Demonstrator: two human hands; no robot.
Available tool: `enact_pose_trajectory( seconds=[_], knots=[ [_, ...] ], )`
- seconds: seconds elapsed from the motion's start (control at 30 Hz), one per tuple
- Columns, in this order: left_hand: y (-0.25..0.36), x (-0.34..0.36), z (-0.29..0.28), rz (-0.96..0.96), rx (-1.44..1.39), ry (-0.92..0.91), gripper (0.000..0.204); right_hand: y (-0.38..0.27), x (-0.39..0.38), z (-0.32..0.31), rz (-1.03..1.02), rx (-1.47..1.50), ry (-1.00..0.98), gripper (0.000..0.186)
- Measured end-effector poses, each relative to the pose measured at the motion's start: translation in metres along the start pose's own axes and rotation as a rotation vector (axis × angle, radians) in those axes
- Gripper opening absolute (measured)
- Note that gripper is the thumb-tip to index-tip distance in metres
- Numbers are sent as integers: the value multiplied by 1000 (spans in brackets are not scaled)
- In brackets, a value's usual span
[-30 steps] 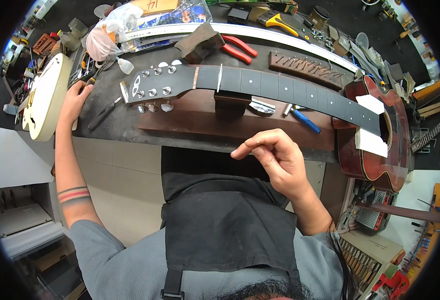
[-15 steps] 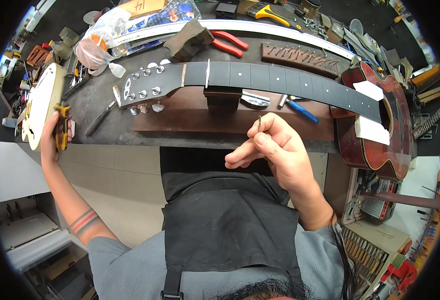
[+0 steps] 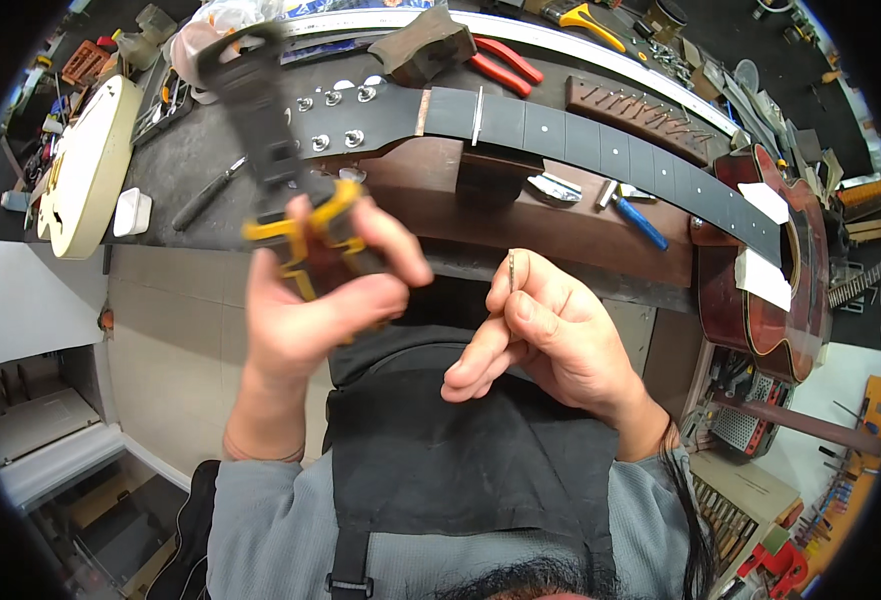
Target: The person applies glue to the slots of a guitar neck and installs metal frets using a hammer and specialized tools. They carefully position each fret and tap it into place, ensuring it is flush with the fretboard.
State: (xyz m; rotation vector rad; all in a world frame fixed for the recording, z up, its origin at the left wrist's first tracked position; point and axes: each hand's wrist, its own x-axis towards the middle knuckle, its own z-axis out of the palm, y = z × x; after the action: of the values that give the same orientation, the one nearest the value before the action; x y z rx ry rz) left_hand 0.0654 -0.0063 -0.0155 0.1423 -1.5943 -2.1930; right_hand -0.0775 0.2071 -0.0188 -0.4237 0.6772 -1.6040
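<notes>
My left hand (image 3: 310, 320), blurred by motion, grips a black-and-yellow tool (image 3: 272, 140) by its yellow-edged lower part; its long black end points up over the guitar's headstock (image 3: 335, 122). My right hand (image 3: 560, 335) pinches a short, thin metal strip (image 3: 511, 268) upright between thumb and forefinger, the other fingers loosely curled. It looks like a piece of fret wire. Beyond both hands lies the guitar neck with its dark fretboard (image 3: 580, 142). Across the fretboard near the headstock sits another thin metal strip (image 3: 477, 115), its ends reaching past the edges.
The red guitar body (image 3: 810, 270) carries white paper pieces. Under the neck are a dark support block (image 3: 503, 178) and a blue-handled hammer (image 3: 640, 222). Red-handled pliers (image 3: 505, 66) and a pin-filled wooden block (image 3: 640, 118) lie beyond. A cream guitar body (image 3: 90, 165) stands left.
My left hand has brought the black-and-yellow tool from the cream body on the left to the middle, near my right hand. The right hand keeps its pinch on the strip.
</notes>
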Motion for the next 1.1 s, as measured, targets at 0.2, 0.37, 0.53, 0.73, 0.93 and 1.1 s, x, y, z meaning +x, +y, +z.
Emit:
enact_pose_trajectory(
  seconds=[0.2, 0.37, 0.53, 0.73, 0.93, 1.1],
  knots=[
    [-7, 14, 38, -123, -18, -27, 41, 4, -6, 7, 17, 49, -31, 24],
    [-8, 21, 42, -173, -6, -51, 40, 5, -10, 9, 51, 53, -13, 25],
    [-9, 20, 46, -143, 14, -51, 38, 6, -14, 3, 56, 80, -37, 30],
    [-8, 15, 42, -68, 86, 1, 40, 6, -21, -5, -39, -21, -9, 40],
    [-2, 8, 45, -133, 160, 94, 40, 8, -26, 3, -78, -215, 80, 31],
    [-2, 4, 48, -156, 171, 138, 40, 11, -29, 0, -108, -194, 87, 27]
  ],
)
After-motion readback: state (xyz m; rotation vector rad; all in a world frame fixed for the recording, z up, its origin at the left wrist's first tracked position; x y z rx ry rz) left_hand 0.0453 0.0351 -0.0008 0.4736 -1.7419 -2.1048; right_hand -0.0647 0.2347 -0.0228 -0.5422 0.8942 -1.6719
